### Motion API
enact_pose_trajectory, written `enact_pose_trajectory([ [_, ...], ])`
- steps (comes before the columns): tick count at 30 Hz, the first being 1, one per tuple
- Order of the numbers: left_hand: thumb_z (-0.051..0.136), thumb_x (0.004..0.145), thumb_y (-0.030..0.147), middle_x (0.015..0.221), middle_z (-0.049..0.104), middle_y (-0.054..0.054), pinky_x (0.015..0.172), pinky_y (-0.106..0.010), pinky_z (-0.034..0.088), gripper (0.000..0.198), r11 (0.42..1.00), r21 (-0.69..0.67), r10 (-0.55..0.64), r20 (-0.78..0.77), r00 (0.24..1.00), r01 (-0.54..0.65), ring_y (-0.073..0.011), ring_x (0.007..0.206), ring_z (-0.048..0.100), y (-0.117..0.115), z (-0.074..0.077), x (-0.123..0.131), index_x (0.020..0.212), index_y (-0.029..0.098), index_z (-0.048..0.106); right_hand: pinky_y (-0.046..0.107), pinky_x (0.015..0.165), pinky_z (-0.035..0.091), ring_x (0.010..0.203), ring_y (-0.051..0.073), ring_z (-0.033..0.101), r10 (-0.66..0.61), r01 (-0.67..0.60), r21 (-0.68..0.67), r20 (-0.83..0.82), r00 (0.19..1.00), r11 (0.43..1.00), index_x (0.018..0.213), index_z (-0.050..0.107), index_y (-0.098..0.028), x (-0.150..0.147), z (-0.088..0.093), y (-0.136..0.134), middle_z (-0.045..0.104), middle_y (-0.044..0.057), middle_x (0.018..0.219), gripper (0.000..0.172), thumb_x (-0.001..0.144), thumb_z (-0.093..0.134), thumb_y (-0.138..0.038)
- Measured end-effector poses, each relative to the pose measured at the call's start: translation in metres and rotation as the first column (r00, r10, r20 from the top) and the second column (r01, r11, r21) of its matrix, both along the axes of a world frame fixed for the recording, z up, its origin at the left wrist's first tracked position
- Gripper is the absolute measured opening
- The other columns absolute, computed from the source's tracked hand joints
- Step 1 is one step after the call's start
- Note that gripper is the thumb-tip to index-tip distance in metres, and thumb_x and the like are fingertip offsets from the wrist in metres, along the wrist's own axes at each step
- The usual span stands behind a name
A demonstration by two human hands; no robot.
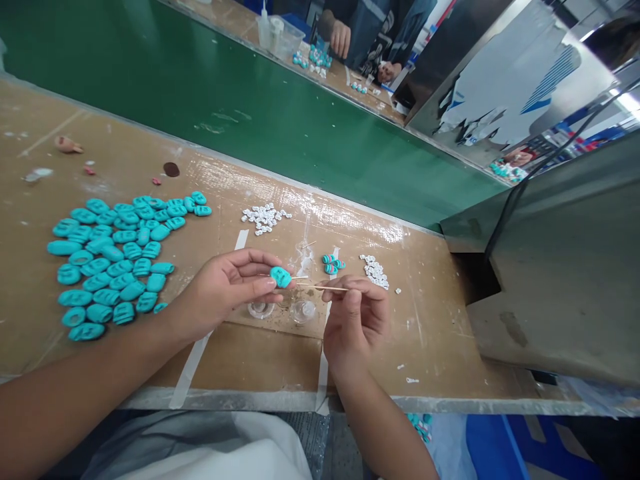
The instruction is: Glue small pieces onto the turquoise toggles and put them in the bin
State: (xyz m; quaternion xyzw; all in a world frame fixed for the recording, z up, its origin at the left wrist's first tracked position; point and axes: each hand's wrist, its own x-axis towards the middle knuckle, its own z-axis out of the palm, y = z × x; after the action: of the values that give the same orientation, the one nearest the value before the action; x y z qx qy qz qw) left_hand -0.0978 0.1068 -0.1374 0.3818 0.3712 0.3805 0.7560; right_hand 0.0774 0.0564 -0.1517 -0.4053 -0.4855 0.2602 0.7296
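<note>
Between the thumb and fingers of my left hand (235, 283) is a small turquoise molded piece (280, 277). My right hand (357, 317) pinches a thin wooden stick (327, 288), its tip pointing left toward the piece; whether they touch I cannot tell. Below the hands stand two small clear cups (303, 311), the left one partly behind my fingers. To the left lies a large group of similar turquoise pieces (113, 253). Beyond my right hand rest several turquoise pieces with pink and white parts (331, 264).
Small white parts lie in two piles, one at the back (264, 217) and one on the right (375, 272). A green conveyor belt (280, 120) runs behind the table. A metal housing (560, 267) stands at the right. Across the belt, another person's hand (341, 39) is near similar pieces.
</note>
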Motion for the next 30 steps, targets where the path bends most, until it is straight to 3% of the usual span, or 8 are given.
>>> enact_pose_trajectory([
  [5, 0.084, 0.074, 0.019, 0.088, 0.081, -0.003, 0.074, -0.024, 0.064, 0.017, 0.996, 0.036, -0.087, 0.007, 0.996, 0.087, -0.0194, 0.085, 0.076, -0.005, 0.001, 0.005, 0.088, 0.02, 0.074, 0.041, 0.07, 0.06, 0.071, 0.015, 0.061, 0.022, -0.033, 0.056, 0.184, 0.983, 0.998, 0.104, 0.056, -0.028, -0.001, 0.005, -0.006, 0.051, -0.001, 0.08, 0.016, 0.1, 0.043, -0.02],
  [14, 0.083, 0.074, 0.015, 0.089, 0.081, -0.001, 0.074, -0.02, 0.063, 0.017, 0.996, 0.047, -0.078, 0.001, 0.997, 0.078, -0.0177, 0.085, 0.076, -0.007, 0.005, 0.005, 0.087, 0.021, 0.075, 0.043, 0.07, 0.063, 0.081, 0.018, 0.066, 0.0, -0.082, 0.147, 0.489, 0.872, 0.986, 0.117, 0.053, -0.027, 0.007, 0.001, -0.013, 0.055, 0.003, 0.088, 0.03, 0.097, 0.042, -0.01],
  [30, 0.083, 0.072, 0.013, 0.094, 0.081, -0.002, 0.077, -0.023, 0.064, 0.018, 0.996, 0.067, -0.063, -0.009, 0.998, 0.063, -0.0196, 0.089, 0.077, -0.008, 0.004, 0.007, 0.086, 0.02, 0.075, 0.042, 0.07, 0.061, 0.087, 0.021, 0.068, 0.017, -0.117, 0.146, 0.553, 0.833, 0.982, 0.12, 0.054, -0.025, 0.009, 0.003, -0.013, 0.056, 0.004, 0.088, 0.035, 0.094, 0.042, -0.004],
])
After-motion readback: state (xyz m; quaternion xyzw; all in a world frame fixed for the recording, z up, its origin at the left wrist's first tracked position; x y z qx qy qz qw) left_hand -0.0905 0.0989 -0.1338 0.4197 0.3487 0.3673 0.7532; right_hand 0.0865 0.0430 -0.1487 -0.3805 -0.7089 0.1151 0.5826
